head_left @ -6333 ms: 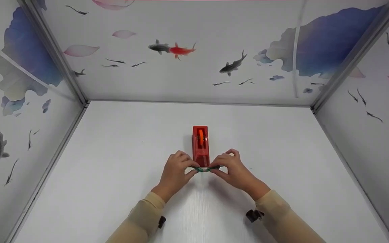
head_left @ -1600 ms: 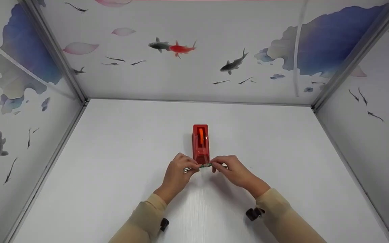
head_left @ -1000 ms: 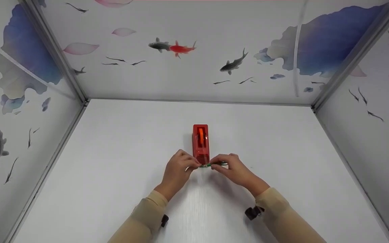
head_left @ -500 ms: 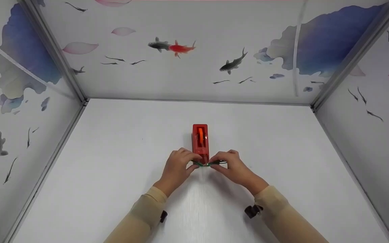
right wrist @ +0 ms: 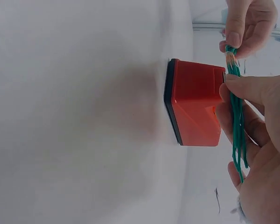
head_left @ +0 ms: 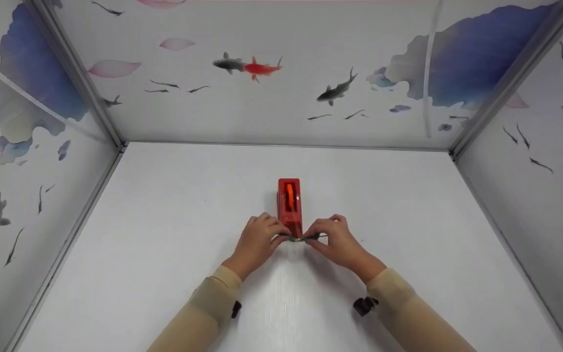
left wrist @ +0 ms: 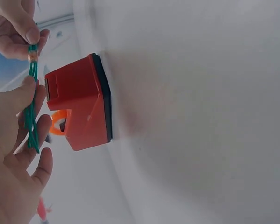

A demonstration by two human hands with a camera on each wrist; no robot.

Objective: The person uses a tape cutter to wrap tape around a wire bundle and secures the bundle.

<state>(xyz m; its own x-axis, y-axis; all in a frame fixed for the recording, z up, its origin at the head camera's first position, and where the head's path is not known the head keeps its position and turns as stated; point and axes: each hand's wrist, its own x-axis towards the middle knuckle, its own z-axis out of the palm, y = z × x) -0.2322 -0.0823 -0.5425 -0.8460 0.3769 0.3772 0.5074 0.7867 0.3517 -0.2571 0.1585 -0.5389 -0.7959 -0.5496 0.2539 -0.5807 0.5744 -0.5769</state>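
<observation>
A bundle of thin green wires (head_left: 297, 239), copper-coloured along a short middle stretch (left wrist: 33, 55), is held up sideways between both hands. My left hand (head_left: 259, 239) pinches one side between thumb and fingertips; loose green strands (left wrist: 31, 128) trail across its fingers in the left wrist view. On the other side, my right hand (head_left: 337, 242) pinches the bundle close to the copper-coloured stretch, with long strands (right wrist: 238, 135) running down along its palm. Just beyond the hands stands a red tape dispenser (head_left: 289, 200) with an orange wheel, its cutting end facing the wires.
The dispenser's dark base (left wrist: 102, 93) rests on a white table (head_left: 164, 205). Panels printed with fish and petals wall in the back and both sides, meeting at grey metal corner posts (head_left: 74, 73). Black wrist cameras (head_left: 365, 306) hang at the sleeves.
Both hands stay at the dispenser's near end. The left fingers have shifted their pinch along the wires and the right hand has changed its grip slightly. The dispenser stays in place.
</observation>
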